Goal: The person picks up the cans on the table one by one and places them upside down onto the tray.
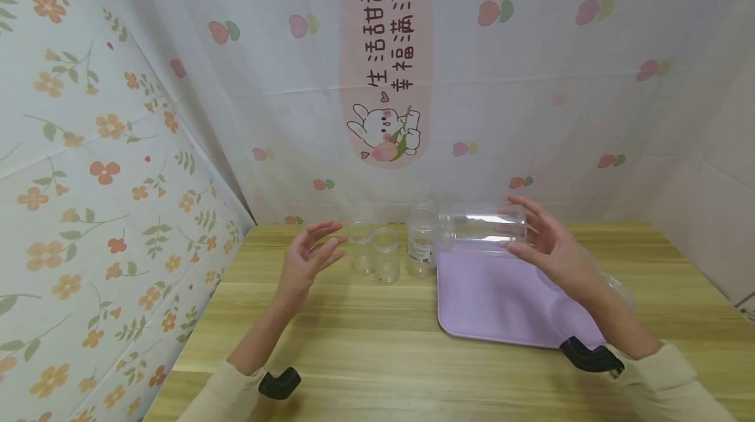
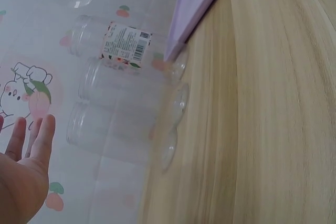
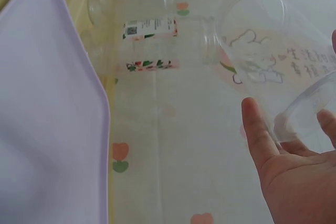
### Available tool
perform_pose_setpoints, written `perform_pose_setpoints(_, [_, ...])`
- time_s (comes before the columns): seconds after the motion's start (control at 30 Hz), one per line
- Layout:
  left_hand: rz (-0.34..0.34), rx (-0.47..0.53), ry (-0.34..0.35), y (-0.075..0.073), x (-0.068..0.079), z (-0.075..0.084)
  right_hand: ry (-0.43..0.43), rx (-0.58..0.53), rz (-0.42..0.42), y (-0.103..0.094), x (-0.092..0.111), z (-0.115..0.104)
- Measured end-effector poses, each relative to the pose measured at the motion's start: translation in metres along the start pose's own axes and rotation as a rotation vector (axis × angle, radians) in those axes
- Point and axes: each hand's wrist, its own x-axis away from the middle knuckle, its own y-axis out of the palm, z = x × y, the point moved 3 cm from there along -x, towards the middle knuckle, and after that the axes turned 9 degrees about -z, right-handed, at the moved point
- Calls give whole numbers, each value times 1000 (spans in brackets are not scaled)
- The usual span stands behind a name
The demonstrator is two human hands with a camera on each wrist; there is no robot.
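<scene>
My right hand (image 1: 557, 258) grips the bottom end of a clear plastic jar (image 1: 483, 227), held sideways above the back of a lilac tray (image 1: 489, 307). The held jar's mouth points left, near the top of a labelled clear jar (image 1: 421, 251) that stands upright. Two more clear jars stand upright to its left: one nearer jar (image 1: 386, 258) and one slightly farther jar (image 1: 361, 255). Left of these, my left hand (image 1: 303, 258) is raised with its fingers spread loosely, holding nothing. In the left wrist view, that hand (image 2: 29, 169) is apart from the jars.
On the tray's right side, clear plastic containers (image 1: 616, 287) are partly hidden by my right forearm. All of this stands on a wood-grain table (image 1: 366, 350). A printed curtain (image 1: 472, 114) hangs behind, and a floral cloth (image 1: 112, 199) closes off the left.
</scene>
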Motion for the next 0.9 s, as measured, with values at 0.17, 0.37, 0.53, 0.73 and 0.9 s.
perform_pose_setpoints(0.17, [12,-48,-15,-8,0,1,-8,44,9,-8,3,-2])
perform_pose_setpoints(0.37, [8,-94,-32,-12,-1,3,-13,63,24,-14,5,-3])
perform_pose_setpoints(0.53, [-1,-164,-44,-14,-3,4,11,79,35,-16,8,-3])
perform_pose_setpoints(0.73, [-27,-235,-64,-18,-7,3,45,141,29,-22,11,-4])
perform_pose_setpoints(0.9, [-46,-282,-91,-24,-10,4,47,186,18,-28,13,-7])
